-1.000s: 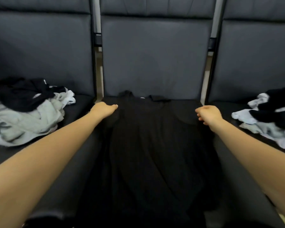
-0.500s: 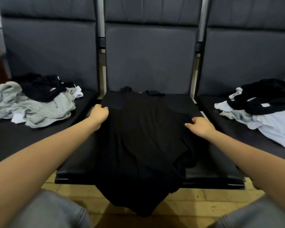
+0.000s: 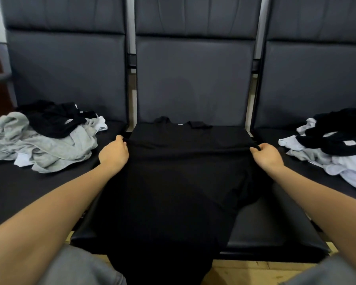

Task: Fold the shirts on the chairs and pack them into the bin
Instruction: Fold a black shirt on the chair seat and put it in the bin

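Both hands have drawn back along one black shirt (image 3: 179,182); left grip (image 3: 113,154) and right grip (image 3: 268,155) pinch its edges; two clothing heaps flank them.

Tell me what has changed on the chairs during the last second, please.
Both hands came back from the far corners of the middle seat towards the person. The left hand and right hand now pinch the side edges of the black shirt, pulling a fold taut between them. The two side clothing piles stayed put.
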